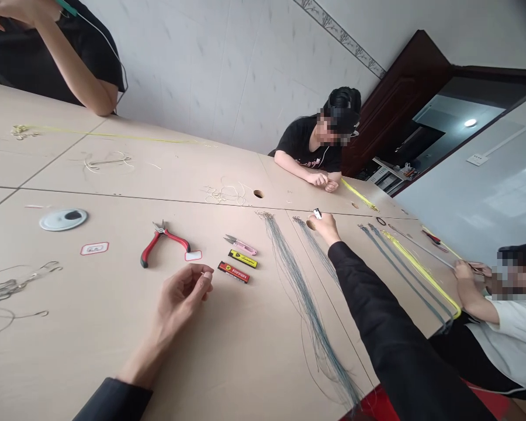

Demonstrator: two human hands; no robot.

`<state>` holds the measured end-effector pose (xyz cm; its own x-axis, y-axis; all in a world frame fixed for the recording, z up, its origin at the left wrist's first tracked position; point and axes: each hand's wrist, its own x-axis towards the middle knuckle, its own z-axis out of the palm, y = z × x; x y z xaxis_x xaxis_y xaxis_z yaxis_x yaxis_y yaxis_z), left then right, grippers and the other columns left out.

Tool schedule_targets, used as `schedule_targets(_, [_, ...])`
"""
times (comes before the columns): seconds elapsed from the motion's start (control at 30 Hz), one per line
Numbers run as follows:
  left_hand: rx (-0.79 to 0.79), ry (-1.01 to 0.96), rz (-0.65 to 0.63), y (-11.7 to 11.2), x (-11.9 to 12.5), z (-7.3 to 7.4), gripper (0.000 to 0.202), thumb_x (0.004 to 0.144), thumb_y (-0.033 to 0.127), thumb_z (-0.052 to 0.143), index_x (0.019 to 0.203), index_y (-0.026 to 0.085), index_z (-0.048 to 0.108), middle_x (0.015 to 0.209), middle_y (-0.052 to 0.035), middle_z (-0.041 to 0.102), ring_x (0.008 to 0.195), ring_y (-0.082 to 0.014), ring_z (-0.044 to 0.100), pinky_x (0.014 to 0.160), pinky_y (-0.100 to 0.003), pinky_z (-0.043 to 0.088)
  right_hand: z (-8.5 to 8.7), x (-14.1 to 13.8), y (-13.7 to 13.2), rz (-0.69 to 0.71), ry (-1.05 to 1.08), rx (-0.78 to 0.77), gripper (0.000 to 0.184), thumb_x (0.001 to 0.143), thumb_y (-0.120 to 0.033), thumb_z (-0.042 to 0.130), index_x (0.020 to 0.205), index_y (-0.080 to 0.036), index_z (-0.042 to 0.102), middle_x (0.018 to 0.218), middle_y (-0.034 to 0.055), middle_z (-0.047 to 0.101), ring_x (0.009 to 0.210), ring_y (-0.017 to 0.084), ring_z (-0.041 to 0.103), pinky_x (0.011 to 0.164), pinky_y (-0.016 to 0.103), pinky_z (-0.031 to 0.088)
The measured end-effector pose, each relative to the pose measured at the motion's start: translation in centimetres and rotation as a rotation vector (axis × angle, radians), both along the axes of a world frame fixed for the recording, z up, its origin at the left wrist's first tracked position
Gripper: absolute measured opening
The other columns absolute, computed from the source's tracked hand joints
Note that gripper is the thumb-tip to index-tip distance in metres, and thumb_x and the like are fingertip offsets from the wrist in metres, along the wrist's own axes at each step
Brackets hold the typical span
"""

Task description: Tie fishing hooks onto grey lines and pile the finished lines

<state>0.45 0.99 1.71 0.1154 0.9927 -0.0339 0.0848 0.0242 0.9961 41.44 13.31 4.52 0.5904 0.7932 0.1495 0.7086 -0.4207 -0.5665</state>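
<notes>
My left hand [184, 290] hovers low over the wooden table [114, 327], fingers curled with thumb and forefinger pinched on something too thin to make out. It is just below the red-handled pliers [162, 241] and left of a red lighter [234, 272]. My right hand [324, 225], arm stretched out in a black sleeve, is closed on a small white object [317, 213] beside a table hole, near the top ends of the grey-green wire bundles [304, 292].
A yellow lighter [242, 258] and pink snips [240, 244] lie near the pliers. A white round cap [63, 219] and loose wire hooks [13, 286] are at left. Yellow cords [421, 269] lie at right. Three other people sit around the table.
</notes>
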Motion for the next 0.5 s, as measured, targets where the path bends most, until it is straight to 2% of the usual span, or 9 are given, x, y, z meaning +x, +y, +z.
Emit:
schedule_targets(0.13, [0.012, 0.019, 0.001, 0.1, -0.1, -0.1, 0.035, 0.084, 0.054, 0.061, 0.082, 0.019, 0.063, 0.064, -0.0012, 0.061, 0.059, -0.016, 0.056, 0.054, -0.025, 0.045, -0.4, -0.3, 2.2, 0.008, -0.054, -0.037, 0.018, 0.077, -0.032, 0.059, 0.068, -0.017, 0.064, 0.064, 0.0048, 0.059, 0.071, 0.019, 0.053, 0.065, 0.027, 0.039])
schedule_targets(0.27, [0.012, 0.038, 0.001, 0.1, -0.2, -0.4, 0.034, 0.085, 0.053, 0.06, 0.087, 0.019, 0.063, 0.066, -0.0012, 0.062, 0.06, -0.0158, 0.057, 0.055, -0.025, 0.045, -0.2, 0.4, 2.0, 0.033, -0.064, -0.038, 0.025, 0.081, -0.036, 0.058, 0.07, -0.015, 0.064, 0.065, 0.0053, 0.06, 0.074, 0.019, 0.054, 0.067, 0.027, 0.04])
schedule_targets(0.37, [0.013, 0.052, -0.008, 0.1, -0.3, -0.5, 0.034, 0.086, 0.052, 0.059, 0.088, 0.019, 0.063, 0.067, -0.0016, 0.062, 0.062, -0.0159, 0.057, 0.056, -0.025, 0.045, 0.4, 1.9, 0.1, 0.044, -0.042, -0.035, 0.024, 0.082, -0.036, 0.059, 0.076, -0.014, 0.066, 0.066, 0.0038, 0.061, 0.074, 0.017, 0.055, 0.068, 0.025, 0.042])
schedule_targets(0.5, [0.011, 0.051, -0.014, 0.0, -0.2, -0.6, 0.032, 0.086, 0.051, 0.06, 0.088, 0.019, 0.063, 0.067, -0.0011, 0.061, 0.063, -0.0157, 0.057, 0.057, -0.025, 0.045, 0.9, 5.0, -4.5, 0.0, 0.034, -0.068, 0.023, 0.084, -0.033, 0.06, 0.088, -0.013, 0.068, 0.067, 0.0026, 0.062, 0.065, 0.013, 0.054, 0.063, 0.023, 0.046])
